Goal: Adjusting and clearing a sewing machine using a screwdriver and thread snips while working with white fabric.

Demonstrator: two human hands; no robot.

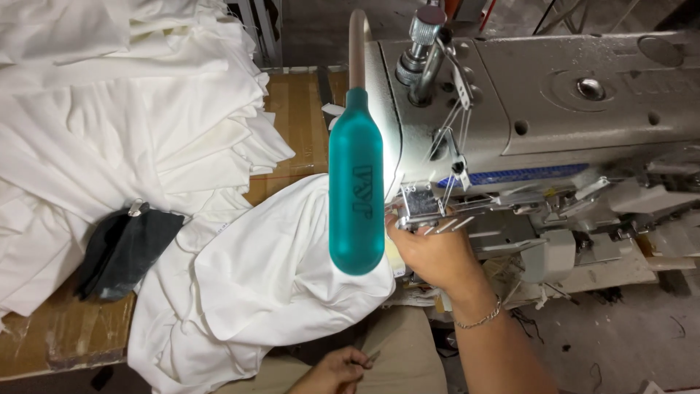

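Head view: my right hand (430,252) is up at the needle area of the grey sewing machine (554,109), fingers curled in on the metal presser-foot parts (426,211); can't tell whether it pinches anything, the fingertips are hidden. A chain bracelet (477,319) sits on that wrist. My left hand (337,371) is low at the bottom edge, closed narrowly around a small thin metal tool (368,357). The white garment (270,277) lies bunched just left of the right hand, draping off the table edge toward my lap. A teal handle (356,182) hangs in front. A stack of white fabric (124,109) fills the left side, dark cloth (127,252) on it. Bare wooden table (299,117) between stack and machine.
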